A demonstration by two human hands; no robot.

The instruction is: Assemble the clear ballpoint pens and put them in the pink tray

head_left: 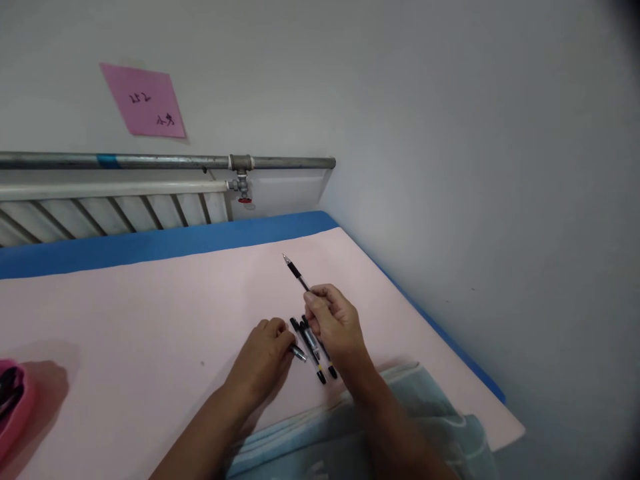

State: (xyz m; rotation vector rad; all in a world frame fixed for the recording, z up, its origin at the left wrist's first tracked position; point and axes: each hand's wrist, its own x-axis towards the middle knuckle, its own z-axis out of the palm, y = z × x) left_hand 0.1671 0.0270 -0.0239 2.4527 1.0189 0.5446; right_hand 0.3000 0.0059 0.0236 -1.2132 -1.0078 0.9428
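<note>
My right hand is closed around an uncapped black pen, tip pointing up and away to the left. My left hand rests on the pink table cover with fingers curled on a small pen cap. Between the hands lie a few black-and-clear capped pens side by side on the cover, partly hidden by my right hand.
A pink pouch sits at the left edge. A light blue cloth lies under my forearms. A blue strip borders the table's far side. A radiator, pipe with red valve and pink note line the wall.
</note>
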